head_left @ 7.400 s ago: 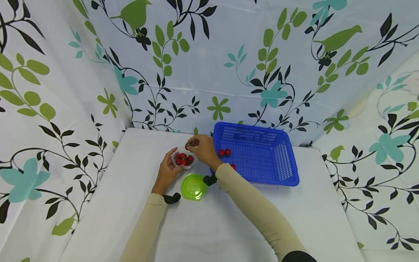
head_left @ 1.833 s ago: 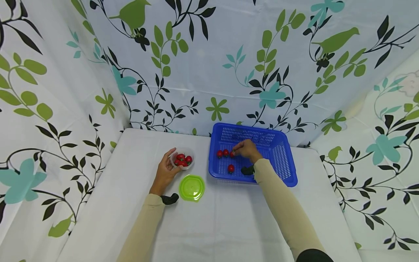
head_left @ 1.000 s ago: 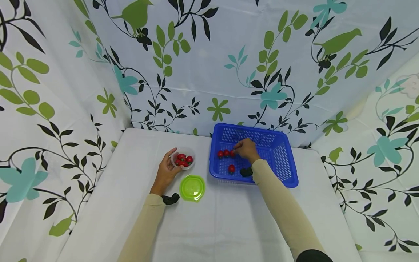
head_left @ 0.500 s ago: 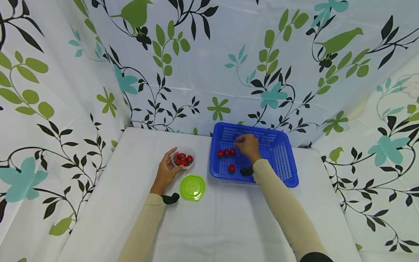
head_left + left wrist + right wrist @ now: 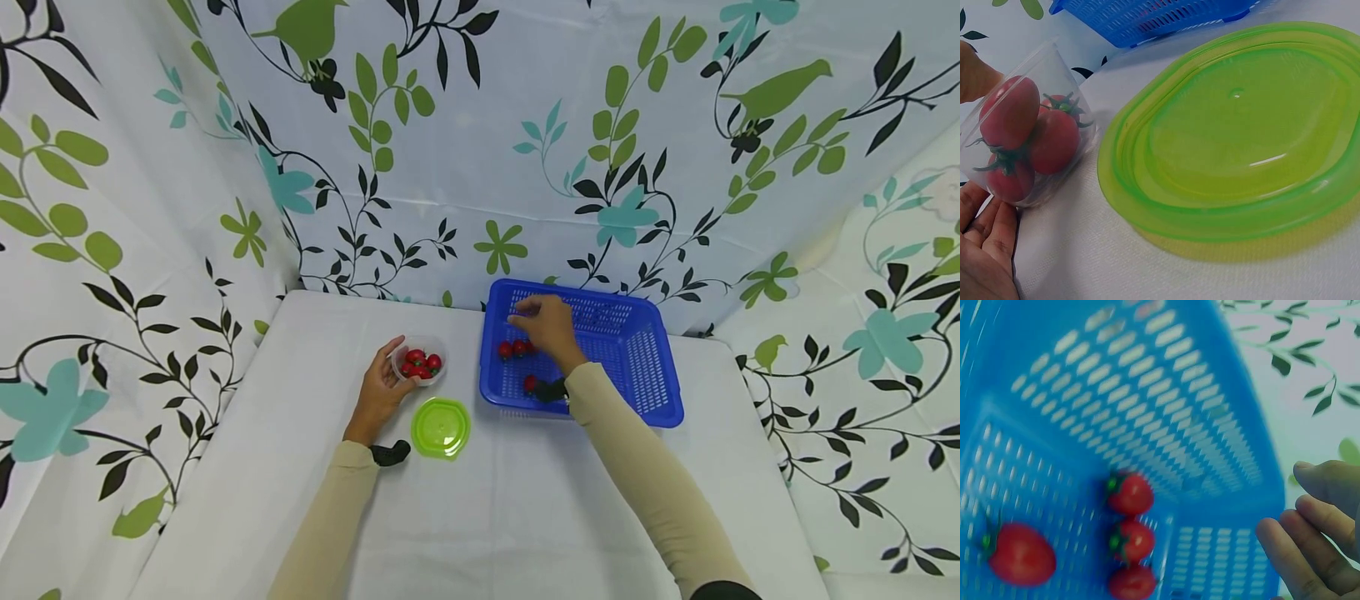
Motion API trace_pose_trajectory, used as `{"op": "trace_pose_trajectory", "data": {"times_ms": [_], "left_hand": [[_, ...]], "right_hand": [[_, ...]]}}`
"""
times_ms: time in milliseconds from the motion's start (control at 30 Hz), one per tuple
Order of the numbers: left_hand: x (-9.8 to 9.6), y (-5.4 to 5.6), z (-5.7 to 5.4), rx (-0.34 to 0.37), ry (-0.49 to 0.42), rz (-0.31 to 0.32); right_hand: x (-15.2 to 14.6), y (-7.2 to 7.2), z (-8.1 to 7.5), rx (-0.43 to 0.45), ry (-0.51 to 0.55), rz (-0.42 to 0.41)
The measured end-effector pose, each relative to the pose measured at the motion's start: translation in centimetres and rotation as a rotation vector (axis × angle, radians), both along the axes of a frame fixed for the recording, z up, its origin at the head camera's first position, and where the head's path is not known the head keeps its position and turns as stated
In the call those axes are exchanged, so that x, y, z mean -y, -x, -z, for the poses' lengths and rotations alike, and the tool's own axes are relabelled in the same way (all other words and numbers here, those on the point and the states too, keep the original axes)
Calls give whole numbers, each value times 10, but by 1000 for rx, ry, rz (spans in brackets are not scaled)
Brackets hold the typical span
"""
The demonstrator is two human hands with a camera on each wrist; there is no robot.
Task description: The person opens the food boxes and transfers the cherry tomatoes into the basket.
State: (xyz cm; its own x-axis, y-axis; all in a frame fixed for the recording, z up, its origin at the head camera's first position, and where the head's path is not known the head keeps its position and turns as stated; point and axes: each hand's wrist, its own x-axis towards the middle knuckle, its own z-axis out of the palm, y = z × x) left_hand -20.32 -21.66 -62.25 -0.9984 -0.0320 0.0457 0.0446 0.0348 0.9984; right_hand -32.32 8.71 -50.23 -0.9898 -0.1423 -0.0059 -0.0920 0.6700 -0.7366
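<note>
My left hand point(image 5: 378, 396) holds a small clear plastic container point(image 5: 431, 342) on the table, fingers and thumb around its side. Several cherry tomatoes point(image 5: 415, 356) with green stems lie in it. Just in front sits a green plastic lid point(image 5: 1241, 125), flat on the cloth. Above the left part of a blue basket point(image 5: 637, 367) is my right hand point(image 5: 553, 327), its fingers loosely bent with nothing between them. Below that hand, tomatoes point(image 5: 1132, 494) form a short row along the basket's side, and a single tomato point(image 5: 1022, 553) lies apart, partly covered by the wrist camera in the head view.
White cloth covers the table point(image 5: 465, 517). A curtain point(image 5: 465, 150) printed with leaves and birds hangs behind and at both sides. The basket stands at the back right, close to the curtain, its perforated walls rising around the tomatoes.
My right hand has carried a tomato from the container into the basket, let it go at the row's end, then risen and shifted left. My left hand has stayed on the container.
</note>
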Motion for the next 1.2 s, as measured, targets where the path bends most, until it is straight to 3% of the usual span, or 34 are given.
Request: {"op": "trace_pose_trajectory", "data": {"times_ms": [267,767,1200], "left_hand": [[-2,0,-1,13,6,-12],[-4,-1,-2,15,8,-19],[-3,1,0,14,3,-16]], "right_hand": [[27,-11,-8,-46,20,-62],[78,-37,-11,-18,69,-187],[113,-46,3,61,-70,-324]]}}
